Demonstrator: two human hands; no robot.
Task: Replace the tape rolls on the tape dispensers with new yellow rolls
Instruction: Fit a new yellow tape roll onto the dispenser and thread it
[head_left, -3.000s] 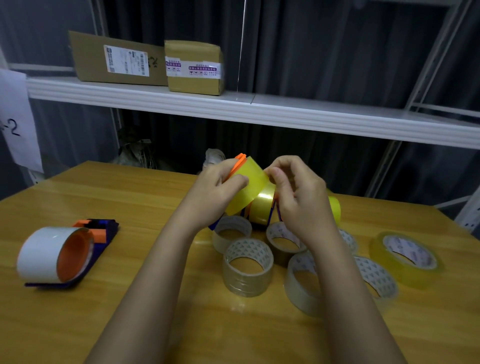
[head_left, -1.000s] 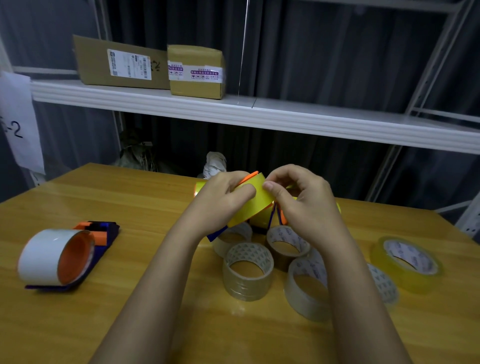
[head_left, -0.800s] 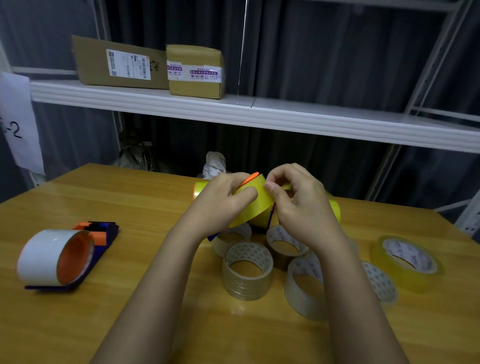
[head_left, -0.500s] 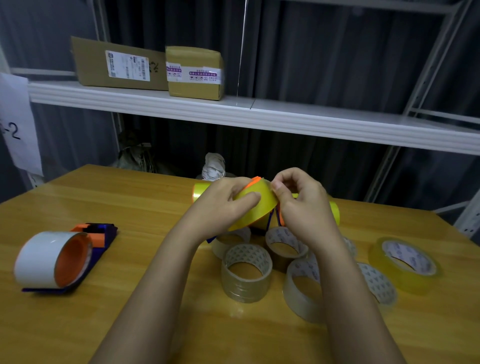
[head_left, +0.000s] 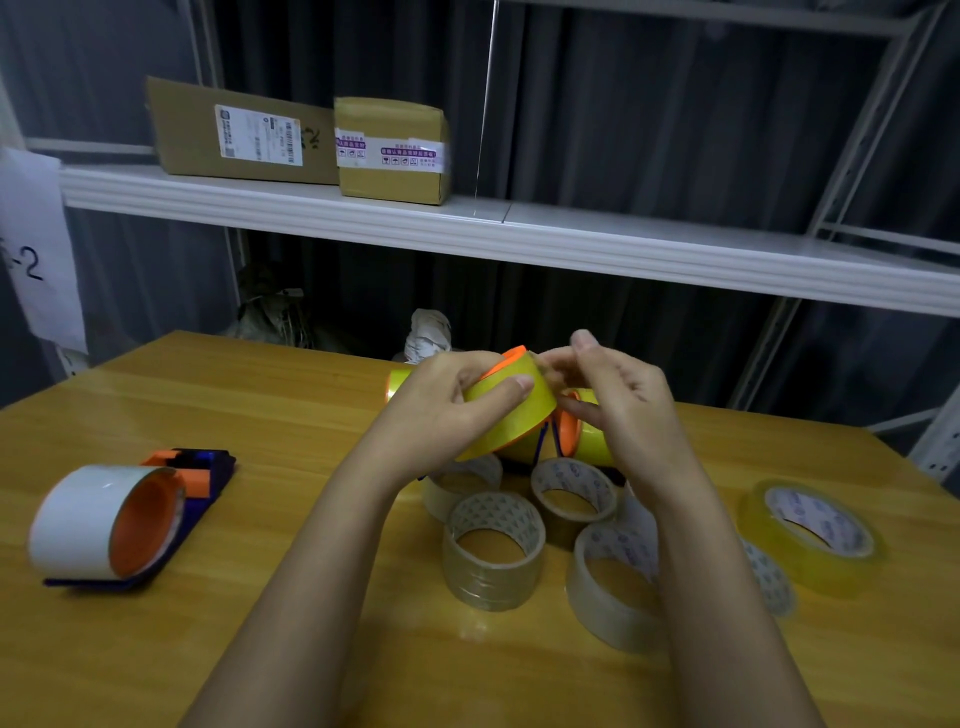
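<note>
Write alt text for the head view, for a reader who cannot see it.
Above a wooden table, a left hand grips a yellow tape roll on an orange hub while the right hand picks at its edge. Clear tape rolls lie below; a white-rolled dispenser lies at left.

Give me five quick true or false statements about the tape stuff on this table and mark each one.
1. The left hand grips a yellow roll. True.
2. The white roll sits on a dispenser at the table's left. True.
3. The shelf holds three boxes. False: two cardboard boxes.
4. The right hand rests flat on the table. False: it is raised by the yellow roll.
5. Clear rolls lie near the forearms. True.
</note>
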